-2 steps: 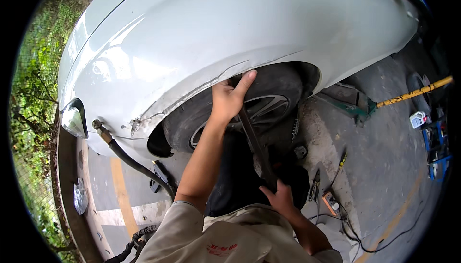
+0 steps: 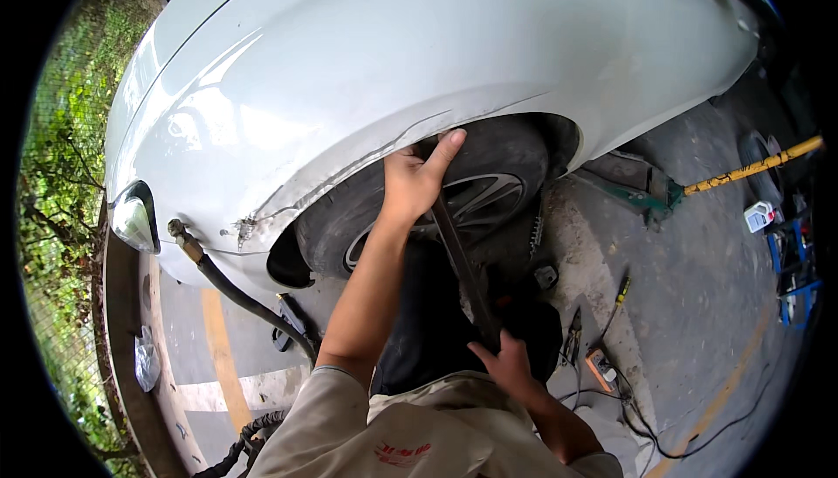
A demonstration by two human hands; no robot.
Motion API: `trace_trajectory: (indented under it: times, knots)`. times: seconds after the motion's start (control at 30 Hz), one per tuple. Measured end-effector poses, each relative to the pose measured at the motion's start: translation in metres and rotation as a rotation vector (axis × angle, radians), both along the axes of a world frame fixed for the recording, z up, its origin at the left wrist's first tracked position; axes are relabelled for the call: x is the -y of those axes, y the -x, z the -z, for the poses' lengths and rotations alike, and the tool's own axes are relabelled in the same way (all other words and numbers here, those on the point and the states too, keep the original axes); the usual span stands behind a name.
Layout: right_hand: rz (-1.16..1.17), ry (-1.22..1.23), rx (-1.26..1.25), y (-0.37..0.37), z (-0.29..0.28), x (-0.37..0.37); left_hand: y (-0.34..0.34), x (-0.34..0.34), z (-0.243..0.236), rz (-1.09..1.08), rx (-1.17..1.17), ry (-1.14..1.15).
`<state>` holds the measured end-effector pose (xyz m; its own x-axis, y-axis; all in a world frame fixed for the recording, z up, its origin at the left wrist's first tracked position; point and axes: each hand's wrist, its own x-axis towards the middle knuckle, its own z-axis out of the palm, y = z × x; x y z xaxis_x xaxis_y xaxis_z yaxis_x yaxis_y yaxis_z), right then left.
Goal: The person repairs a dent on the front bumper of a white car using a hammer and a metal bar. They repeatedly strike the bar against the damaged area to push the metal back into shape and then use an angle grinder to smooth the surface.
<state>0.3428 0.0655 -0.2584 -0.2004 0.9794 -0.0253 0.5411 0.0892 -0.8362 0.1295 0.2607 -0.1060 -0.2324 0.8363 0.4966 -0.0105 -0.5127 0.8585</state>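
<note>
A long, flat dark metal bar [image 2: 463, 260] slants from the front wheel arch down toward my body. My left hand [image 2: 414, 183] grips its upper part at the arch edge, thumb stretched up along the white fender [image 2: 314, 103] and fingers hidden. Around the bar's lower end, my right hand [image 2: 509, 364] is closed, with its thumb sticking out to the left. Behind the bar is the wheel's black tyre [image 2: 515, 151] with its spoked rim [image 2: 489, 197]. Scratches and cracked paint run along the fender edge, beside a torn spot [image 2: 245, 232].
A thick black hose [image 2: 244, 297] with a metal fitting reaches the bumper at left. On the right are a green floor jack [image 2: 650, 197] with a yellow handle [image 2: 751, 171], a screwdriver [image 2: 622, 290], pliers [image 2: 573, 331], an orange meter [image 2: 601, 368], cables and a white bottle [image 2: 759, 216].
The lower end of the bar and my right hand have shifted very slightly left and toward me. My left hand stays at the arch edge.
</note>
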Motion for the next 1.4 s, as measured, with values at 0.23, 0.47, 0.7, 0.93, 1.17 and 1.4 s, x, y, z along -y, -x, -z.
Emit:
trace_trajectory:
  times: [0.23,0.47,0.7,0.93,1.17,1.4]
  knots:
    - [0.011,0.107,-0.037,-0.007,-0.029,0.014,-0.010,-0.003,-0.011,0.025,-0.088,0.075]
    - [0.016,0.018,0.001,-0.026,-0.011,-0.017,-0.011,-0.008,-0.005,0.015,-0.009,-0.027]
    - [-0.017,-0.115,-0.104,-0.033,0.005,-0.029,-0.016,-0.005,0.007,-0.103,-0.100,-0.089]
    - [-0.030,-0.173,-0.066,-0.030,0.016,-0.035,-0.110,0.131,0.125,-0.124,-0.194,0.362]
    - [-0.421,0.826,-0.941,-0.095,0.025,-0.050,-0.150,0.157,0.155,-0.100,-0.188,0.405]
    - [-0.491,0.587,0.310,-0.059,0.207,-0.013,-0.187,0.179,0.156,-0.244,0.072,0.566]
